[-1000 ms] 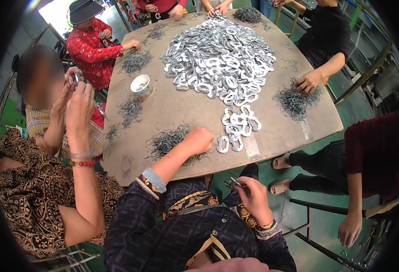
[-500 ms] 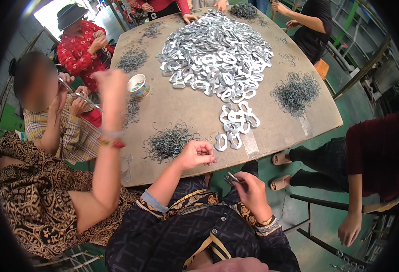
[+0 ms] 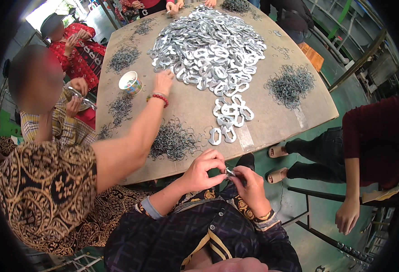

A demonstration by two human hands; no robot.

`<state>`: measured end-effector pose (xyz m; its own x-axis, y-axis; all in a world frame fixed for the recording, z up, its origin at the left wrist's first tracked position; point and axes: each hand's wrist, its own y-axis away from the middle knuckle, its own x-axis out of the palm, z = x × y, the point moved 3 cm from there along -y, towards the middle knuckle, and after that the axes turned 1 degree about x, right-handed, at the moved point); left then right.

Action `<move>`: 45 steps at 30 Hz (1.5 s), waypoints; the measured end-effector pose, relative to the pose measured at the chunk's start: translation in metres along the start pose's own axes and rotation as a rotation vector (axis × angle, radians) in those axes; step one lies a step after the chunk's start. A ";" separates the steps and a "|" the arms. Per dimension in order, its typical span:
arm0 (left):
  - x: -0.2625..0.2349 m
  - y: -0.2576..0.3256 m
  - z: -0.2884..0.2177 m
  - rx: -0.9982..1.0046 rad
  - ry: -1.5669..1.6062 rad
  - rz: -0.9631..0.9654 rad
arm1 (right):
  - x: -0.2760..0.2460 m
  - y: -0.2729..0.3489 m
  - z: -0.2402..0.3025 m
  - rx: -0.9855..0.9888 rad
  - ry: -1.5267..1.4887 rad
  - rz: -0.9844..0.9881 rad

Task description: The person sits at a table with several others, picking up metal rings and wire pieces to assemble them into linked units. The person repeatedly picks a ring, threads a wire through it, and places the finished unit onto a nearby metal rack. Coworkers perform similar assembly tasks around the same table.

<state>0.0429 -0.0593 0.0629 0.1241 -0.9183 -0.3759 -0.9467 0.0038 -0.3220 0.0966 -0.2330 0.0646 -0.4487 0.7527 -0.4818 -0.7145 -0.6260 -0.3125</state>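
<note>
My left hand (image 3: 205, 171) and my right hand (image 3: 250, 185) meet just off the table's near edge, fingertips almost touching. Between the thumb and fingers of my right hand is a small silver metal link (image 3: 230, 172), held on edge, partly covered by the fingers. My left hand is closed in a pinch against that link; what sits in its fingertips is hidden. Beyond my left hand, a heap of thin dark wire rings (image 3: 174, 141) lies on the table. Several loose oval metal links (image 3: 215, 136) lie near the table edge, below the large pile of links (image 3: 208, 50).
A person's arm (image 3: 133, 136) in a patterned sleeve reaches across the table at my left. A paper cup (image 3: 130, 83) stands beyond it, and another wire-ring heap (image 3: 291, 86) lies at the right. At right stands a person in a dark red sleeve (image 3: 376, 131); others work around the table.
My left hand has come away from the table edge to meet my right hand at the link. The neighbour's raised arm has come down and reached forward to the pile of links.
</note>
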 end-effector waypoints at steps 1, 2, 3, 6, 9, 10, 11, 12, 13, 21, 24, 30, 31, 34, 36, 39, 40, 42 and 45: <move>0.001 0.000 -0.002 0.021 -0.020 -0.018 | -0.001 0.001 0.000 -0.005 0.004 0.004; 0.002 -0.001 -0.003 0.043 -0.040 -0.036 | -0.001 0.001 0.001 -0.001 -0.004 -0.001; 0.004 0.000 -0.003 0.064 -0.012 -0.040 | -0.001 0.001 0.001 -0.001 -0.014 -0.006; 0.010 0.005 -0.002 0.120 0.036 -0.042 | -0.001 0.002 0.001 0.001 -0.036 -0.001; 0.013 0.010 -0.003 0.153 0.021 -0.031 | -0.005 0.000 -0.008 -0.016 -0.107 0.056; 0.013 0.012 -0.004 0.160 0.020 -0.032 | -0.008 -0.001 -0.013 -0.026 -0.141 0.085; 0.013 0.013 -0.005 0.166 0.018 -0.035 | -0.009 0.000 -0.026 0.031 -0.191 0.084; 0.014 0.015 -0.005 0.164 0.022 -0.034 | -0.010 -0.002 -0.038 0.077 -0.237 0.058; 0.014 0.015 -0.006 0.165 0.019 -0.027 | -0.009 -0.006 -0.051 0.122 -0.284 0.030; 0.025 0.024 -0.006 0.192 -0.053 0.020 | 0.044 -0.065 -0.109 0.240 0.227 -0.104; 0.025 0.028 -0.004 0.185 -0.071 0.016 | 0.058 -0.081 -0.116 0.224 0.322 -0.116; 0.026 0.030 0.001 0.128 -0.046 0.013 | 0.052 -0.085 -0.136 0.447 0.063 -0.024; 0.026 0.032 0.003 0.113 -0.048 0.015 | 0.049 -0.081 -0.138 0.485 -0.014 -0.024; 0.028 0.033 0.008 0.081 -0.044 0.004 | 0.044 -0.060 -0.131 0.653 -0.467 0.024; 0.028 0.031 0.009 0.064 -0.038 -0.009 | 0.035 -0.047 -0.106 0.687 -0.685 0.017; 0.029 0.029 0.010 0.016 -0.046 -0.045 | 0.024 -0.031 -0.072 0.692 -0.751 -0.046; 0.030 0.030 0.011 -0.006 -0.051 -0.068 | 0.020 -0.026 -0.066 0.650 -0.733 -0.036; 0.031 0.030 0.012 -0.012 -0.070 -0.121 | 0.015 -0.017 -0.055 0.586 -0.701 -0.069; 0.030 0.030 0.012 -0.024 -0.095 -0.127 | 0.013 -0.010 -0.033 0.506 -0.650 -0.107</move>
<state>0.0221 -0.0822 0.0317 0.2702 -0.8692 -0.4141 -0.9282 -0.1209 -0.3518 0.1155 -0.2240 0.0341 -0.4748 0.8677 0.1473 -0.8562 -0.4941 0.1512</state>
